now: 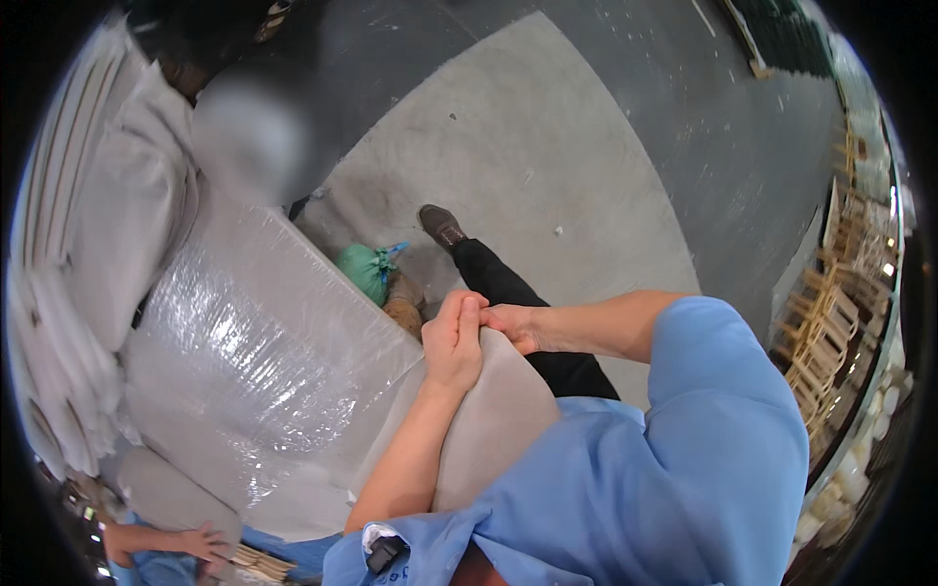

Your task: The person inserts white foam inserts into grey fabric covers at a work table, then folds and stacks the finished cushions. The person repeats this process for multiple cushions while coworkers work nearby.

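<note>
My left hand (455, 342) is closed at the far edge of a grey fabric piece (496, 410), its thumb lying along the top. Right beside it, my right hand (514, 326) is closed on the same edge, with its fingertips partly hidden by the left hand. The grey fabric bulges up between my forearms and my body. To the left lies a large grey upholstered piece (249, 342), covered in shiny clear plastic film. What is under the fabric edge inside my fingers does not show.
A green tied bag (366, 272) and a brown sack-like thing (403, 303) sit on the floor beyond my hands. Grey padded pieces (137, 186) stand at the far left. A co-worker's hand (202, 544) rests at lower left. Wooden frames (821, 322) line the right.
</note>
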`<state>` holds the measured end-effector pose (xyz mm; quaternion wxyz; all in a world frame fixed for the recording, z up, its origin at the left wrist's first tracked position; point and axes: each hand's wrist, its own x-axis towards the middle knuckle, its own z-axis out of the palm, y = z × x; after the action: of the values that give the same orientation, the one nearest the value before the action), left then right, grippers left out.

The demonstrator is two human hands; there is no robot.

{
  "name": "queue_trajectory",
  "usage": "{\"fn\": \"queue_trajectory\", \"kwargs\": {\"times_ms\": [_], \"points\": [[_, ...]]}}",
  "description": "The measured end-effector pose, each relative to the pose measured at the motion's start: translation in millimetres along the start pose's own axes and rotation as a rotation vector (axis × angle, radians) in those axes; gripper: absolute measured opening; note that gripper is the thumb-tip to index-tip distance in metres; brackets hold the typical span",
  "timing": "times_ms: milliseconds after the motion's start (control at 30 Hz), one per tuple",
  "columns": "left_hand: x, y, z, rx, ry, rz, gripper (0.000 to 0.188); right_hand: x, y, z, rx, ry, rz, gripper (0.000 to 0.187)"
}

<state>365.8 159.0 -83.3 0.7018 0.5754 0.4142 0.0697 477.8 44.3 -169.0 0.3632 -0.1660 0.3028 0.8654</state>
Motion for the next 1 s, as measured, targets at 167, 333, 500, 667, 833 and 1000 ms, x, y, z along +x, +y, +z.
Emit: {"fn": "queue_trajectory", "kwargs": {"times_ms": [167,333,500,667,833,1000], "points": [[-23,0,-16,0.281,0.126,0.089,0.02,-5,10,30,-0.082,0.135,-0.124,0.018],[-33,15,-15,0.386,0.157,0.168,0.016,-7,12,19,-0.065,0.075,-0.123,0.014],[-31,7,-9,0.213,0.172,0.231,0.014,0,6,19,-0.289,0.224,-0.14,0.015],[-22,15,-12,0.413,0.072,0.17,0.02,-12,3,42,-0.306,0.35,-0.044,0.023],[-12,18,-17,0.452,0.021,0.277,0.017,-25,-1,71,-0.381,0.448,0.043,0.03],[-7,29,-12,0.211,-0.12,0.443,0.021,-39,-4,87,-0.436,0.404,0.006,0.026]]}}
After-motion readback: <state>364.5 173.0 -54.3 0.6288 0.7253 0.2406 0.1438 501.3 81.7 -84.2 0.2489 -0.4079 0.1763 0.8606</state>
